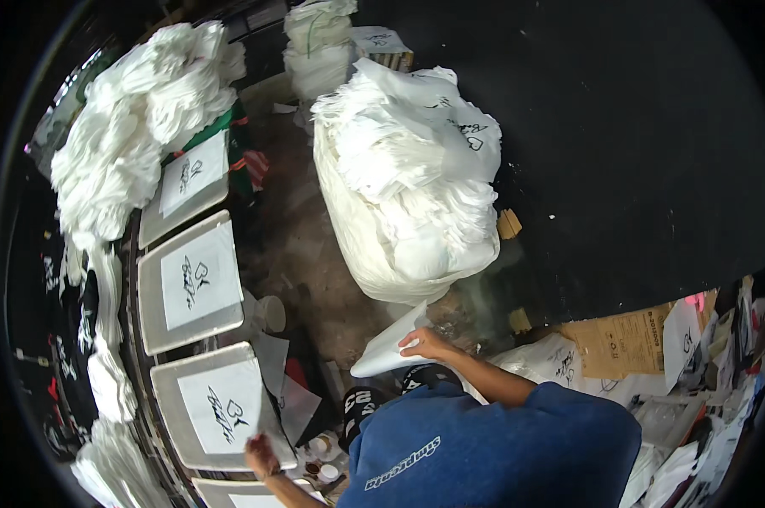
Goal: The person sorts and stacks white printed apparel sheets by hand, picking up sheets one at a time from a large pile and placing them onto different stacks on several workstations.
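Note:
My left hand (262, 458) is closed at the lower right corner of a printed white sheet (198, 405), its fingers slightly blurred. That sheet, with a black heart and script on it, lies on a pale rectangular board (167, 396). Between the thumb and fingers of my right hand (427, 345) is a thin white sheet (386, 354), tilted in front of my body. Beyond it stands a big translucent bag (359, 267), heaped with a pile of white sheets (412, 161), some bearing black prints.
More boards (152, 315) with printed sheets line the left side. Farther left are heaps of white sheets (116, 135). A large black surface (637, 152) spans the right. Cardboard (624, 345) and loose sheets crowd the lower right. Small tubs (327, 472) sit beside my left hand.

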A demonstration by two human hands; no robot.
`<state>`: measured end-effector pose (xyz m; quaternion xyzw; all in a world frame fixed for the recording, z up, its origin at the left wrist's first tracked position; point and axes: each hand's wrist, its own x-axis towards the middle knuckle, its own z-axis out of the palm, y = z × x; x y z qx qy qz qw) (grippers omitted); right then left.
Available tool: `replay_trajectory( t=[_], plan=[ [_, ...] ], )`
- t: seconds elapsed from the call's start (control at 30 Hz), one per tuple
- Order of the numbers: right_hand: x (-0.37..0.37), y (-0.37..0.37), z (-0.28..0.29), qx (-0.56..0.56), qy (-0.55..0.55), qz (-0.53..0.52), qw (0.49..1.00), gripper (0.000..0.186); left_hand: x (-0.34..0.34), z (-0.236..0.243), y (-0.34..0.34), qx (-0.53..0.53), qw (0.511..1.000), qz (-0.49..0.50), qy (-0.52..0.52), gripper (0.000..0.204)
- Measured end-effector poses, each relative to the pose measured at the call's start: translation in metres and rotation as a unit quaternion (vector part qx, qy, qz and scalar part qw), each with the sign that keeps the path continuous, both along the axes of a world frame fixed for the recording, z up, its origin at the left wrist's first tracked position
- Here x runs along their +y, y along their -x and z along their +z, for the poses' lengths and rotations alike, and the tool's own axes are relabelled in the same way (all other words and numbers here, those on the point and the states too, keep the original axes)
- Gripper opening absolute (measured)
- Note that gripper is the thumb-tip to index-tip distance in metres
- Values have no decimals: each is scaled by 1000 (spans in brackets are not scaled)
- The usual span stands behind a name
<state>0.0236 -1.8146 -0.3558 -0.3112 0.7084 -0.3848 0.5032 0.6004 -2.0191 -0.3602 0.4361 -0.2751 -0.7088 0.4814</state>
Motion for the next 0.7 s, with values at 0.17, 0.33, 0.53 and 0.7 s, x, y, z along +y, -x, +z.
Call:
replay_trajectory(
  t=[0.17,0.33,0.53,0.7],
  plan=[
    [-1,10,-5,-4,-18,-35,999,35,-119,134,-44,-220,948,69,220,30],
    [-27,9,20,-15,-6,-80,997,34,-176,208,-135,-575,636,209,470,29],
    [-31,38,28,-16,-10,-202,979,34,-213,438,163,-518,661,43,542,36],
    [-34,56,44,0,21,-250,968,34,-341,420,227,-205,907,-152,336,38]
  ],
)
